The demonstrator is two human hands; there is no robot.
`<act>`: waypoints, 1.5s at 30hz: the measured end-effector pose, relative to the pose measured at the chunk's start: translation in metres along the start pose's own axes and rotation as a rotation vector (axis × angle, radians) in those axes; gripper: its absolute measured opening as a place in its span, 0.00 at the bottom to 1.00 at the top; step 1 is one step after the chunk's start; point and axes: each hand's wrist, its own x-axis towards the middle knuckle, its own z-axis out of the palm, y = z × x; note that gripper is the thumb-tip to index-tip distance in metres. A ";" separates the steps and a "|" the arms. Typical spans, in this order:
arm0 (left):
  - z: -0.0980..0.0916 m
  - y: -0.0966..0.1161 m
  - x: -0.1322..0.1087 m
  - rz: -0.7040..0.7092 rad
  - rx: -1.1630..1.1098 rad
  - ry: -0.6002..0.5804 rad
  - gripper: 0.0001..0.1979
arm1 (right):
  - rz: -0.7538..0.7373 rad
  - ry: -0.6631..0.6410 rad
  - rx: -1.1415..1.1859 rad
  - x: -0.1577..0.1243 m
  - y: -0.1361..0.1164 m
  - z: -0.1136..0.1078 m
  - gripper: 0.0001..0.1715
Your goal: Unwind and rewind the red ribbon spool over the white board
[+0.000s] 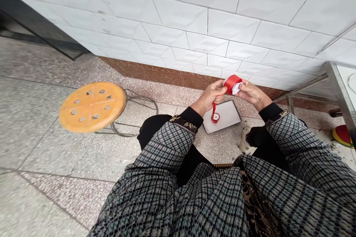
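Note:
My hands are raised in front of me, close together, over a white card with a dark border [222, 116] lying on the floor. My right hand [251, 93] grips a roll of red ribbon [232, 84] with a white core. My left hand [213, 96] pinches the ribbon close to the roll. A strip of red ribbon [214, 108] hangs below my left hand and ends in a small loop resting on the card. The fingers partly hide the roll's edge.
A round orange stool [92, 107] with a wire frame stands to my left on the speckled stone floor. White tiled wall [207, 26] rises ahead above a brown skirting. A metal-framed table [342, 92] and a red-and-yellow object [342, 136] are at the right.

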 end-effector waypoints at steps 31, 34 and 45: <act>0.006 0.013 -0.011 -0.018 0.181 0.179 0.17 | 0.030 -0.090 -0.353 -0.007 -0.033 -0.011 0.30; 0.008 0.009 -0.012 -0.039 0.165 0.149 0.17 | 0.024 -0.085 -0.301 -0.005 -0.027 -0.008 0.32; 0.005 -0.003 -0.007 -0.016 0.127 0.184 0.21 | 0.046 -0.028 -0.194 -0.003 -0.017 -0.009 0.34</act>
